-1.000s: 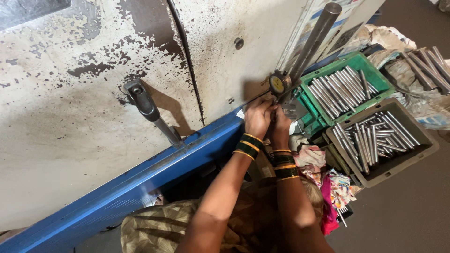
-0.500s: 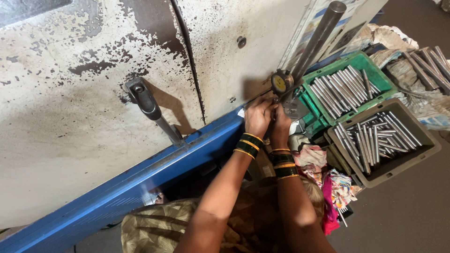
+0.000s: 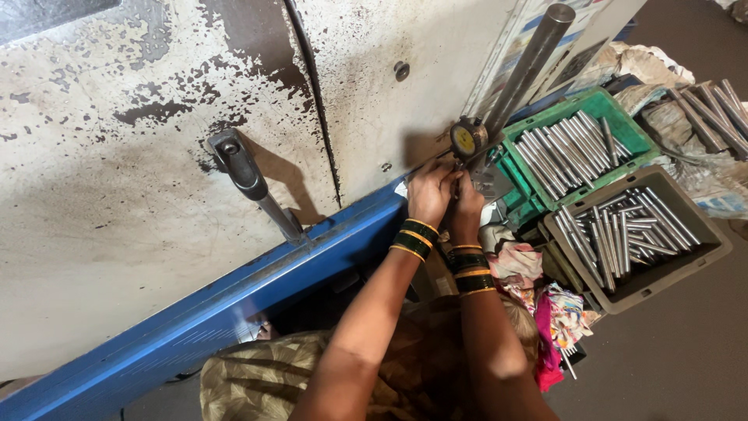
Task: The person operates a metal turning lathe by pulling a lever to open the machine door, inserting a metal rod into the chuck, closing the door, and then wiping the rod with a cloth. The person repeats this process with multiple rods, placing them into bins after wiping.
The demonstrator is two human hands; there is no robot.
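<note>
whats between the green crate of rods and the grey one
In the head view, little: the green crate and grey crate nearly touch, with only a thin dark gap between their rims.

**Crates of rods beside a worn machine**

A green plastic crate (image 3: 592,109) at far right holds shiny metal rods. Just near of it, a grey plastic crate (image 3: 705,234) holds more rods. Crumpled multicoloured rags (image 3: 545,300) lie beside the grey crate. At left, a dark metal lever handle (image 3: 241,171) juts from the chipped white machine panel (image 3: 117,156), above a blue metal rail (image 3: 234,304).
</note>
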